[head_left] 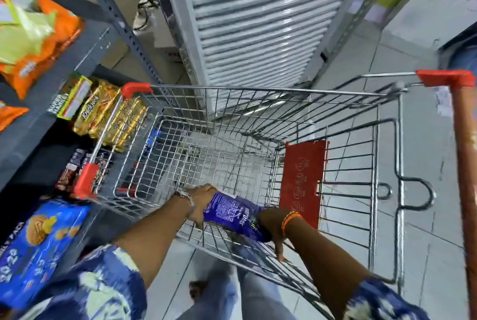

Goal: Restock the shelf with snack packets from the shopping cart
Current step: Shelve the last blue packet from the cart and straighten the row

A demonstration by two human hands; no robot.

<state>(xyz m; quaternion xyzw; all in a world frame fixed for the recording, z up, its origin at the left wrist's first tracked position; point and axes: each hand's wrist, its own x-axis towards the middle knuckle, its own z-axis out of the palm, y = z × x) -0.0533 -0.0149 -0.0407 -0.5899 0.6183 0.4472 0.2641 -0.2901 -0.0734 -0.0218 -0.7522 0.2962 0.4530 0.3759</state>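
Purple snack packet (236, 216) sits over the near edge of the shopping cart (258, 92), and I grip it with my left hand (200, 202) and right hand (271, 226) at both ends, I think for the shelf (85, 54) beside it.

blue packet (36, 247) cut off at left edge

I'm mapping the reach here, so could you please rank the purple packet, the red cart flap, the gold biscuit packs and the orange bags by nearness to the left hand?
From the left hand:
1. Purple packet, held in it.
2. Red cart flap, to its right.
3. Gold biscuit packs, on the shelf, upper left.
4. Orange bags, top shelf, far left.
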